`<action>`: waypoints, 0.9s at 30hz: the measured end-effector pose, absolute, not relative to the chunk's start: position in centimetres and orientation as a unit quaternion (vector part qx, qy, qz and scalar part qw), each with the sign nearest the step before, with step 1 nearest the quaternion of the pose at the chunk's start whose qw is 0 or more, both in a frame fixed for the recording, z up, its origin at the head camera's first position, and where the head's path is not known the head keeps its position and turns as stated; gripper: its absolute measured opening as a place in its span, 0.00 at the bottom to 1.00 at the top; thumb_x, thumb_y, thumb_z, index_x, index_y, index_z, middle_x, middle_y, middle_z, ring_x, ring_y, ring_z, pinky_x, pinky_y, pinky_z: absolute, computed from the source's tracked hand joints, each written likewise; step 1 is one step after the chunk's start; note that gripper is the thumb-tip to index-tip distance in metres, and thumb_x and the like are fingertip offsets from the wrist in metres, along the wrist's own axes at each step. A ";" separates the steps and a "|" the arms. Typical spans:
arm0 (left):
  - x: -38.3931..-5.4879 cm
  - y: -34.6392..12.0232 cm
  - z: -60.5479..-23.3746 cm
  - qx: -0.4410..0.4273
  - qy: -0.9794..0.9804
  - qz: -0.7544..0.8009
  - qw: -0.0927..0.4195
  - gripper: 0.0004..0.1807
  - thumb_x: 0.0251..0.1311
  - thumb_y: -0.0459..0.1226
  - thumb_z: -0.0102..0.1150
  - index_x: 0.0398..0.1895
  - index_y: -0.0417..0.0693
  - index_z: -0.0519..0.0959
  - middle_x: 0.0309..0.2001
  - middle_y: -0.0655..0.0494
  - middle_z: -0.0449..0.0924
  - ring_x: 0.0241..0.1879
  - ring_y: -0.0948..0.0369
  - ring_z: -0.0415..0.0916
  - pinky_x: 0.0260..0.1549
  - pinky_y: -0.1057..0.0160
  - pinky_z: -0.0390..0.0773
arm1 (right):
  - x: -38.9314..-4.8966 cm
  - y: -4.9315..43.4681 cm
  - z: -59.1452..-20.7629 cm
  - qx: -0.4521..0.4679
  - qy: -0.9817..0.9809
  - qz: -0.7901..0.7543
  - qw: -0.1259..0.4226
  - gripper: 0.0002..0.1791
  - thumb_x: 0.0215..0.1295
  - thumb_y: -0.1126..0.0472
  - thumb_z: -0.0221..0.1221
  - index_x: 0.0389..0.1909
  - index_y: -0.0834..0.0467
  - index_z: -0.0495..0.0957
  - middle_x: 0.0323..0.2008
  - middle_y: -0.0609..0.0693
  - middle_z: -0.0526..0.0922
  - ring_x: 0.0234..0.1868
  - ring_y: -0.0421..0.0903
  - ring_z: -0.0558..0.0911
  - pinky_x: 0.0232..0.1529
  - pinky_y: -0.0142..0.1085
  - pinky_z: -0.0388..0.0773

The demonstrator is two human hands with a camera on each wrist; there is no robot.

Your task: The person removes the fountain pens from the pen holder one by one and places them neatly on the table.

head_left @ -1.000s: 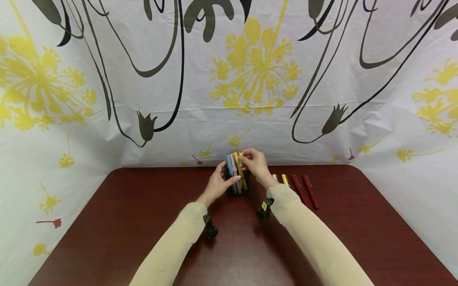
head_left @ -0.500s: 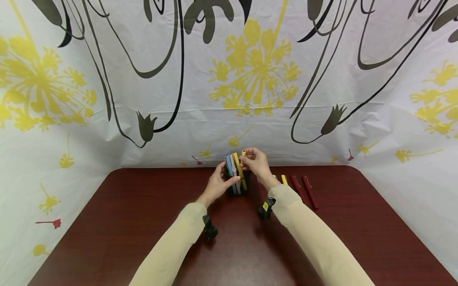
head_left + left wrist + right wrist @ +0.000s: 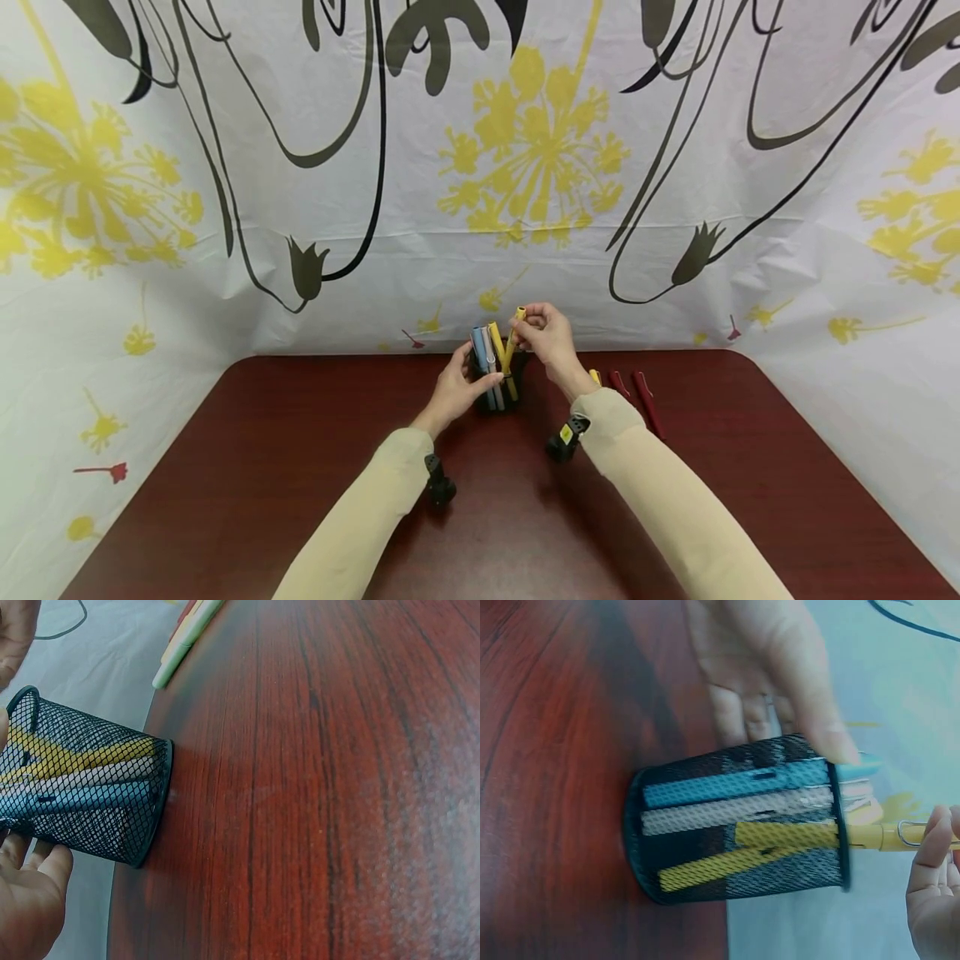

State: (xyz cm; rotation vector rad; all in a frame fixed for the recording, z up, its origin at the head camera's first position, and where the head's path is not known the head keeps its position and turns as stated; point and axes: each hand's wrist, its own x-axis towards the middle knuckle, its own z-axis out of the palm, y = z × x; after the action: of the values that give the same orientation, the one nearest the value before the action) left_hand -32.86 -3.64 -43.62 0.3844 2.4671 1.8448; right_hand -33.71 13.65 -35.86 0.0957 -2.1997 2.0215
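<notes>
My left hand [image 3: 456, 385] grips a black wire-mesh pen cup [image 3: 82, 836] near its top, thumb at the rim and fingers round the far side. Above it, to the right, my right hand [image 3: 551, 340] pinches a yellow pen [image 3: 874, 837] near its clip. In the right wrist view, that pen's lower end is still inside the mesh, while its upper part stands out past the rim. Another yellow pen [image 3: 686, 876], a pale pink pen [image 3: 727, 814] and a blue pen [image 3: 727, 787] lean inside the cup.
Right of the cup, two dark red pens [image 3: 647, 396] and a yellow pen [image 3: 595, 377] lie on the reddish-brown table [image 3: 480, 533]. A pale green pen [image 3: 178, 658] lies alongside them. A patterned white cloth [image 3: 420, 192] hangs just behind the table's back edge.
My right hand has moved up and to the right, drawing the yellow pen partly out of the cup and tilting it. The left hand has kept its hold on the cup.
</notes>
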 end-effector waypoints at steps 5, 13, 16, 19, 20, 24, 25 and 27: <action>-32.9 -3.6 -43.7 0.124 0.793 0.596 0.019 0.48 0.55 0.49 0.65 0.74 0.49 0.50 0.69 0.45 0.59 0.65 0.48 0.63 0.58 0.49 0.70 | -33.2 14.5 -34.7 0.043 -0.721 0.682 0.116 0.15 0.63 0.63 0.61 0.47 0.64 0.71 0.31 0.44 0.79 0.26 0.40 0.79 0.30 0.33 0.77; -32.6 -3.7 -43.5 0.128 0.793 0.595 0.023 0.48 0.56 0.49 0.65 0.74 0.49 0.49 0.69 0.44 0.57 0.66 0.47 0.62 0.58 0.49 0.70 | -32.2 15.6 -32.8 0.067 -0.664 0.724 0.174 0.09 0.60 0.64 0.63 0.39 0.58 0.75 0.26 0.41 0.79 0.24 0.37 0.75 0.23 0.27 0.71; -32.6 -3.7 -43.5 0.130 0.793 0.595 0.022 0.48 0.56 0.48 0.64 0.74 0.48 0.49 0.69 0.43 0.58 0.65 0.47 0.63 0.57 0.49 0.71 | -32.0 16.0 -32.1 0.050 -0.665 0.724 0.176 0.09 0.61 0.64 0.62 0.41 0.57 0.74 0.26 0.39 0.79 0.25 0.36 0.74 0.23 0.26 0.70; -32.6 -3.7 -43.5 0.133 0.794 0.593 0.020 0.47 0.57 0.48 0.64 0.74 0.48 0.49 0.69 0.43 0.59 0.64 0.48 0.64 0.56 0.49 0.72 | -31.7 16.6 -31.6 0.041 -0.668 0.722 0.177 0.10 0.61 0.62 0.62 0.41 0.56 0.74 0.28 0.40 0.78 0.27 0.36 0.75 0.25 0.26 0.70; -32.2 -3.8 -43.1 0.133 0.793 0.594 0.023 0.47 0.57 0.47 0.64 0.74 0.47 0.48 0.69 0.43 0.58 0.65 0.47 0.63 0.57 0.49 0.71 | -31.6 16.8 -31.5 0.041 -0.671 0.718 0.179 0.10 0.61 0.61 0.62 0.42 0.56 0.74 0.29 0.40 0.78 0.28 0.36 0.75 0.25 0.26 0.71; -32.2 -3.8 -43.1 0.132 0.793 0.595 0.024 0.47 0.57 0.47 0.64 0.74 0.48 0.48 0.69 0.43 0.57 0.66 0.47 0.62 0.58 0.48 0.70 | -31.0 17.5 -31.2 0.041 -0.680 0.707 0.190 0.10 0.61 0.59 0.63 0.41 0.54 0.75 0.31 0.40 0.80 0.33 0.36 0.77 0.29 0.26 0.73; -32.1 -3.7 -43.0 0.132 0.792 0.595 0.024 0.47 0.57 0.47 0.64 0.74 0.47 0.48 0.69 0.43 0.57 0.66 0.47 0.61 0.58 0.48 0.70 | -30.9 17.7 -31.2 0.040 -0.680 0.706 0.191 0.10 0.62 0.60 0.62 0.42 0.55 0.75 0.32 0.40 0.80 0.33 0.36 0.78 0.30 0.26 0.74; -32.5 -3.7 -43.5 0.132 0.793 0.594 0.022 0.47 0.57 0.48 0.64 0.74 0.48 0.48 0.70 0.43 0.57 0.66 0.47 0.61 0.58 0.48 0.70 | -30.8 18.1 -31.3 0.039 -0.679 0.707 0.194 0.11 0.61 0.60 0.63 0.43 0.57 0.75 0.33 0.40 0.81 0.35 0.36 0.78 0.32 0.26 0.75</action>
State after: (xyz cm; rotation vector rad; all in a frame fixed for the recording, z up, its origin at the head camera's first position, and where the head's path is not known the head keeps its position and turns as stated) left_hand -32.45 -3.71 -43.48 0.4090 2.4576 1.8390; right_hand -30.78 18.12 -31.30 0.1095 -1.9038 1.9844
